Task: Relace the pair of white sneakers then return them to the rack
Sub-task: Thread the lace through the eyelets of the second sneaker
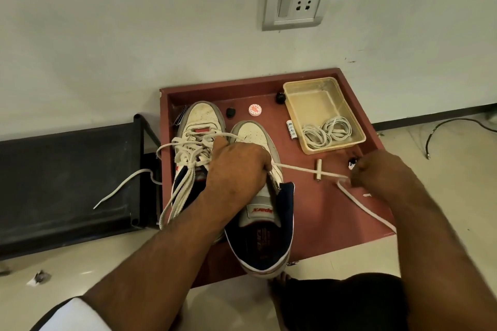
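Observation:
Two white sneakers stand toes-to-wall on a red tray (330, 212). The left sneaker (200, 118) carries a loose tangle of lace, with one end trailing left over the black rack (67, 180). The right sneaker (265, 226) has its navy collar and tongue open toward me. My left hand (236, 166) grips the right sneaker's upper over the eyelets. A white lace (306, 170) runs taut from under that hand to my right hand (376, 172), which pinches it; the lace's tail drops down-right across the tray.
A clear plastic box (324, 113) with coiled white laces sits at the tray's back right. Small items lie on the tray: a round red-white lid (255, 110), two black knobs, a small white tube (291, 129), a pale peg (319, 172). A wall socket (295, 0) is above; a cable lies on the floor at right.

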A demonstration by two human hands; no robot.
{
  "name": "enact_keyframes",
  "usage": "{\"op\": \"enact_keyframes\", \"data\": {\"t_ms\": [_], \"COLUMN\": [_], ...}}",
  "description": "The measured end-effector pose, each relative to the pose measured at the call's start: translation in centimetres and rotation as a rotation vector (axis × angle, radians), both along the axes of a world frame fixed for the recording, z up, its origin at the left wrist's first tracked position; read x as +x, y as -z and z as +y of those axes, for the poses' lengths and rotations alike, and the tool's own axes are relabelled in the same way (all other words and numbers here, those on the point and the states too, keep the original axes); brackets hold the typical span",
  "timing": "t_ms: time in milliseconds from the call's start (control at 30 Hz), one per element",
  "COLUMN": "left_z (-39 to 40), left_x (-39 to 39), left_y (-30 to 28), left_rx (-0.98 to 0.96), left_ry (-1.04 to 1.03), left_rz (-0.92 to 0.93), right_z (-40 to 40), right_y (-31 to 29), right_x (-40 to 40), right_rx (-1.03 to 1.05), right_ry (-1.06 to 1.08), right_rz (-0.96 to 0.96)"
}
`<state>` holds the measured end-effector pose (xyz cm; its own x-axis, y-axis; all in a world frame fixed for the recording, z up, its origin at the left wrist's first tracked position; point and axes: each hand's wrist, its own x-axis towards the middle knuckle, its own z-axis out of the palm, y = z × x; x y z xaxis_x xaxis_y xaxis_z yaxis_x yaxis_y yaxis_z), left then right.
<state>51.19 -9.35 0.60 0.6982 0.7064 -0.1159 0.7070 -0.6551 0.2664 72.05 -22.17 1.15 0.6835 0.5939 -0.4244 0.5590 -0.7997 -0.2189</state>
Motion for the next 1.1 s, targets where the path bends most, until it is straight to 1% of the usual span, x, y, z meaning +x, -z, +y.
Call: {"op": "enact_keyframes", "data": {"t_ms": [33,67,133,200,267,333,400,433,467,500,533,567,600,633,700,833,933,1000,1033,1100], "left_z": [0.0,0.0,-0.1,-0.1,-0.1,-0.1,0.0,0.1,0.1,0.1,0.1,0.1,0.0,0.0,-0.1,-0.1,0.0,0.0,0.0,0.0], "left_x": [0.0,0.0,0.0,0.0,0.0,-0.1,-0.1,-0.1,0.0,0.0,0.1,0.1,0.1,0.1,0.0,0.0,0.0,0.1,0.1,0.2], "left_y": [0.0,0.0,0.0,0.0,0.0,0.1,0.3,0.4,0.4,0.3,0.3,0.2,0.3,0.2,0.2,0.4,0.5,0.4,0.4,0.4], "left_rx": [-0.002,0.004,0.02,0.029,0.034,0.027,0.013,0.005,0.003,0.004,0.005,0.009,0.015,0.024,0.033,0.024,0.002,-0.004,0.0,0.007], "left_ry": [0.004,0.006,0.006,0.008,0.008,0.0,-0.02,-0.022,-0.016,-0.006,0.001,0.002,-0.002,-0.007,-0.012,-0.037,-0.065,-0.056,-0.046,-0.025], "left_rz": [-0.003,-0.007,-0.014,0.0,0.016,0.015,-0.004,-0.014,-0.02,-0.022,-0.021,-0.018,-0.011,-0.004,0.008,-0.015,-0.028,-0.024,-0.022,-0.021], "right_z": [0.3,1.1,3.6,5.7,6.5,5.7,3.9,2.9,2.2,2.2,2.6,3.5,4.4,5.4,6.8,5.6,2.9,2.1,2.4,4.2], "right_y": [0.3,0.5,0.8,1.8,2.7,2.8,2.4,2.1,1.8,1.6,1.3,1.4,1.7,2.2,2.9,2.2,1.3,1.4,1.5,1.5], "right_x": [-0.8,-2.0,-4.7,-6.6,-7.0,-5.4,-2.7,-1.6,-1.3,-1.9,-3.1,-4.6,-6.0,-7.0,-7.9,-5.2,-1.3,-0.6,-1.2,-3.6], "right_rx": [0.037,0.129,0.298,0.35,0.323,0.264,0.172,0.182,0.246,0.342,0.419,0.449,0.425,0.392,0.358,0.276,0.14,0.059,0.071,0.217], "right_ry": [-0.039,-0.092,-0.205,-0.307,-0.334,-0.308,-0.225,-0.156,-0.087,-0.051,-0.072,-0.13,-0.223,-0.311,-0.357,-0.32,-0.151,-0.129,-0.155,-0.216], "right_rz": [0.002,0.022,0.132,0.228,0.221,0.133,0.007,-0.013,0.036,0.135,0.241,0.319,0.336,0.311,0.21,0.186,0.118,0.08,0.057,0.103]}}
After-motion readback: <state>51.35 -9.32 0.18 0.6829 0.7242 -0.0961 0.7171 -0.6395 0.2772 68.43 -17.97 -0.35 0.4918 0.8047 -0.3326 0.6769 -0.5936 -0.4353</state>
